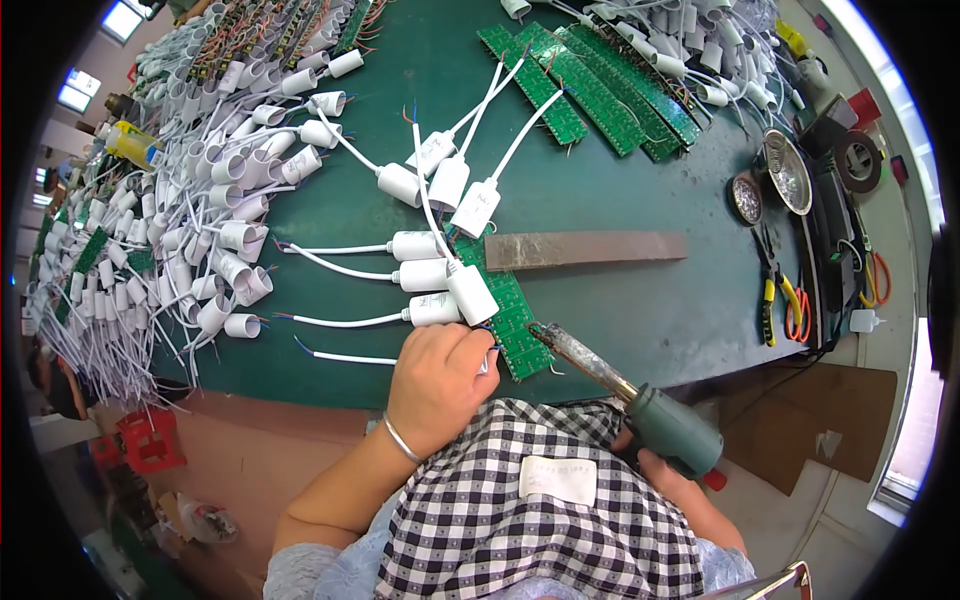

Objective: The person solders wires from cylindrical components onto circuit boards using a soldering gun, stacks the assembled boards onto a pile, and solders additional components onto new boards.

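My left hand (440, 378) rests at the table's near edge, fingers curled on the wire end of a white plastic capsule (471, 292) beside a green circuit board (508, 312). A silver bangle circles that wrist. My right hand (668, 468) grips the teal handle of a soldering iron (620, 392). Its crusted tip (540, 331) points at the board's right edge. Several more white capsules with white leads (420, 275) lie in rows just beyond my left hand.
A heap of white capsules (200, 200) covers the left of the green table (640, 310). Green circuit boards (600, 85) lie stacked at the back. A grey metal bar (585, 248) sits mid-table. Pliers (770, 295), round tins (788, 170) and tape (858, 160) lie at the right.
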The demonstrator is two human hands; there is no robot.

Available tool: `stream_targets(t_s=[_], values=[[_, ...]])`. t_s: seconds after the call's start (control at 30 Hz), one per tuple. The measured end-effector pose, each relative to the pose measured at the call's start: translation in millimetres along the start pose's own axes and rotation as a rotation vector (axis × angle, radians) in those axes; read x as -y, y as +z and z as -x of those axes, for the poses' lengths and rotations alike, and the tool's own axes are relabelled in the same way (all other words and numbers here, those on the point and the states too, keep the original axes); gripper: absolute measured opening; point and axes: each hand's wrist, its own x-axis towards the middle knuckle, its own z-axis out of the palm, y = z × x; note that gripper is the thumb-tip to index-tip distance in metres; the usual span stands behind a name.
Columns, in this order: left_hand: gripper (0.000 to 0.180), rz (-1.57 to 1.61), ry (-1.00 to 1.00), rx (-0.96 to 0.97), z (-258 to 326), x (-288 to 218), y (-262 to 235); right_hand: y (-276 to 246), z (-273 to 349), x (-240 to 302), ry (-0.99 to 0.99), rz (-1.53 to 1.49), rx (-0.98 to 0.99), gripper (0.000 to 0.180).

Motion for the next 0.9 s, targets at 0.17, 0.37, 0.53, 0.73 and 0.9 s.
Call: stream_targets(t_s=[0.17, 0.37, 0.53, 0.73, 0.9], values=[[0.014, 0.098, -0.142, -0.085, 0, -1, 3, -6, -6, 1, -0.054, 0.071, 0.09, 0.04], [0.015, 0.014, -0.1, -0.089, -3, -3, 3, -1, -13, 25, 0.021, 0.1, 0.073, 0.035], [0.015, -0.012, -0.107, -0.13, -1, -1, 8, 5, -14, 10, -0.136, 0.294, -0.035, 0.024], [0.016, -0.045, -0.086, -0.149, 0, 0, 9, 6, -16, 6, -0.205, 0.396, -0.004, 0.017], [0.016, -0.048, -0.083, -0.148, 1, 0, 9, 5, -18, 5, -0.215, 0.418, 0.028, 0.017]])
